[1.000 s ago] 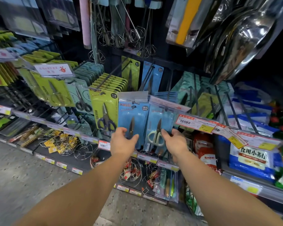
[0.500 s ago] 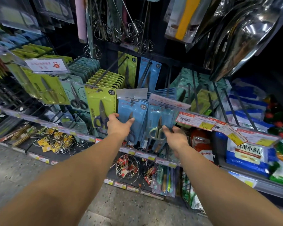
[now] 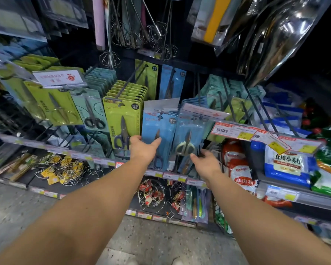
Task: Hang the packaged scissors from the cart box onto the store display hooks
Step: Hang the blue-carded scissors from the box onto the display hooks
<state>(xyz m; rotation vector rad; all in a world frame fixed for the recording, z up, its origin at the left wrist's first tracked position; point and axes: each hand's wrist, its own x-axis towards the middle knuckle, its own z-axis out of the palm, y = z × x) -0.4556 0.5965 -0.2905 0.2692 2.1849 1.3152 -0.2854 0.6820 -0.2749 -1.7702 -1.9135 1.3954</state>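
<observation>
The left hand (image 3: 143,150) grips the lower edge of the blue scissors pack (image 3: 159,129) at frame centre, already on its hook. The right hand (image 3: 205,163) (a second ago touching the neighbouring pack (image 3: 189,134)) now hangs relaxed below it, so hanging looks done.

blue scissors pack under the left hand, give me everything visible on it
The blue scissors pack is a tall blue card under what looks like a clear blister, holding dark-handled scissors, blades pointing up. A round dark sticker sits at its top right and a red strip at top left. It hangs roughly upright at the front of a display hook, with same-coloured packs behind it. The left hand grips its lower part, thumb across the front. A green pack hangs to its left; contact between them is unclear.
</observation>
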